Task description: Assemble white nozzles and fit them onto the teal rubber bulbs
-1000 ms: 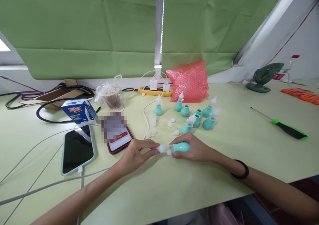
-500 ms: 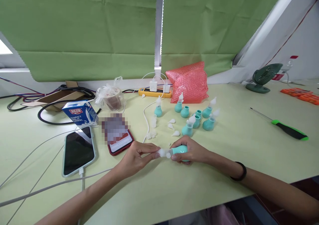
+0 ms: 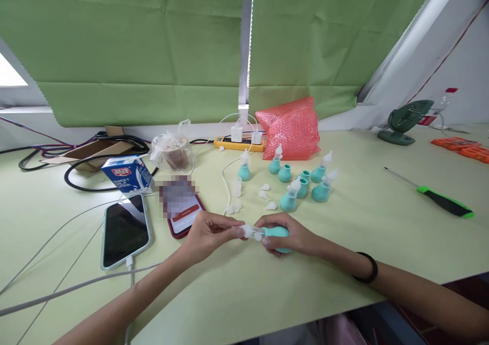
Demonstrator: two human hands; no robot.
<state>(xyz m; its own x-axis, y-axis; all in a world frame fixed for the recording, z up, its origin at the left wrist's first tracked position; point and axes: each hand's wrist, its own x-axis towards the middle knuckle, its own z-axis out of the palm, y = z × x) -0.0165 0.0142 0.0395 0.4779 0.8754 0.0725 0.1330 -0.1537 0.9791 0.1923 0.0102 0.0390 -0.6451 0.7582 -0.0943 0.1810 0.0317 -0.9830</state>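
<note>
My right hand (image 3: 292,235) is wrapped round a teal rubber bulb (image 3: 278,231) lying sideways just above the table. A clear plastic tip (image 3: 250,230) sits at the bulb's mouth, and my left hand (image 3: 208,231) pinches that tip between thumb and fingers. Behind my hands stand several more teal bulbs (image 3: 289,201), some with clear tips fitted and some bare. A few loose clear tips (image 3: 264,193) lie on the table between them and my hands.
A red phone (image 3: 183,216) and a pale green phone (image 3: 124,229) on a white cable lie to the left, beside a blue milk carton (image 3: 128,174). A pink bubble-wrap bag (image 3: 289,127), power strip (image 3: 237,142), green-handled screwdriver (image 3: 443,202) and small fan (image 3: 405,122) lie further back.
The bulb has sunk deeper into my right hand, and my left fingers stay pinched on its tip. The view has shifted slightly.
</note>
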